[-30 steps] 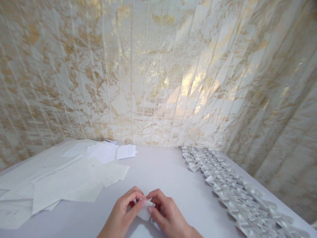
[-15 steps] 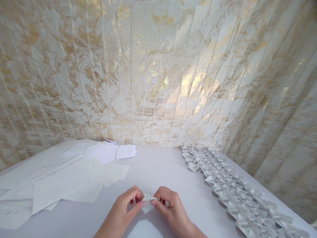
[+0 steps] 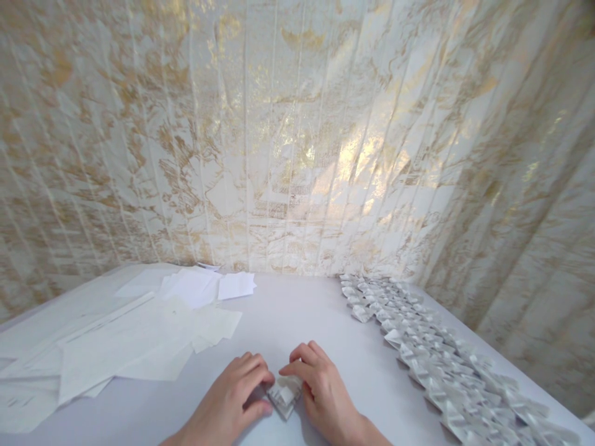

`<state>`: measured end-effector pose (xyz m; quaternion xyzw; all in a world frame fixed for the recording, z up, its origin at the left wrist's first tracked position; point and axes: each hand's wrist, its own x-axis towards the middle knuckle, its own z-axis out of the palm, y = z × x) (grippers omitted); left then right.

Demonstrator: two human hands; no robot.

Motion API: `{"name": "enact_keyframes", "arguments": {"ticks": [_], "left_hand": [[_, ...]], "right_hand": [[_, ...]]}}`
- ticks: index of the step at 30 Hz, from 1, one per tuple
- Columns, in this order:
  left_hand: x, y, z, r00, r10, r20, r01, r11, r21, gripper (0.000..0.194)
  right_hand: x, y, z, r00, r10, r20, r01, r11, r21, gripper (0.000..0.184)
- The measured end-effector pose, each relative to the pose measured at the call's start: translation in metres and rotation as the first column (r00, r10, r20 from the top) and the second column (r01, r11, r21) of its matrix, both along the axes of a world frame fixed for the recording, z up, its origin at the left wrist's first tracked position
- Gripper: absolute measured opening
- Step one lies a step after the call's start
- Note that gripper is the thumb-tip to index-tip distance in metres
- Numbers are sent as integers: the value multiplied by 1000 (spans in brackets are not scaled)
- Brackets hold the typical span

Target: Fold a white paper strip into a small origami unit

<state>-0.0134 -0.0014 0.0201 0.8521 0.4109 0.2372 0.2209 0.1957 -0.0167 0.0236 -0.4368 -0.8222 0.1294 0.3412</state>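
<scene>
A small folded paper piece (image 3: 285, 396), white with grey print, sits between my hands at the front of the table. It is turned like a diamond, with one corner pointing towards me. My left hand (image 3: 235, 396) is curled at its left corner, thumb and forefinger on either side. From the right, my right hand (image 3: 320, 390) holds the piece, its forefinger bent over the far edge. The right thumb tip is mostly hidden.
Loose paper sheets (image 3: 125, 341) overlap on the left of the white table (image 3: 297, 310). Smaller white paper pieces (image 3: 236, 285) lie at the back. Long rows of folded paper units (image 3: 432, 353) run along the right side. A patterned curtain (image 3: 288, 155) hangs behind.
The folded paper, earlier pinched edge-on between both hands' fingertips, now shows its flat layered face. It is lower, and my right fingers have shifted over its far edge.
</scene>
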Motion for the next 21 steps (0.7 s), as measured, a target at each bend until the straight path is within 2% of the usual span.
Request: {"name": "enact_keyframes", "arguments": {"ticks": [4, 8, 12, 15, 21], "left_hand": [[2, -4, 1, 998, -20, -63, 23, 999, 40, 25], [6, -7, 3, 990, -56, -132, 67, 994, 86, 12], [7, -6, 5, 984, -50, -171, 72, 989, 126, 13], [7, -4, 6, 984, -34, -175, 60, 988, 144, 14], [8, -5, 5, 987, -20, -162, 44, 988, 146, 14]], "right_hand": [[-3, 0, 0, 998, -35, 52, 36, 999, -34, 54], [-4, -1, 10, 998, -33, 55, 45, 970, -240, 40], [4, -3, 30, 995, 69, 75, -35, 922, -385, 37], [10, -2, 37, 989, 128, 79, -82, 901, -425, 38], [12, 3, 29, 988, 128, 83, -76, 886, -457, 32]]}}
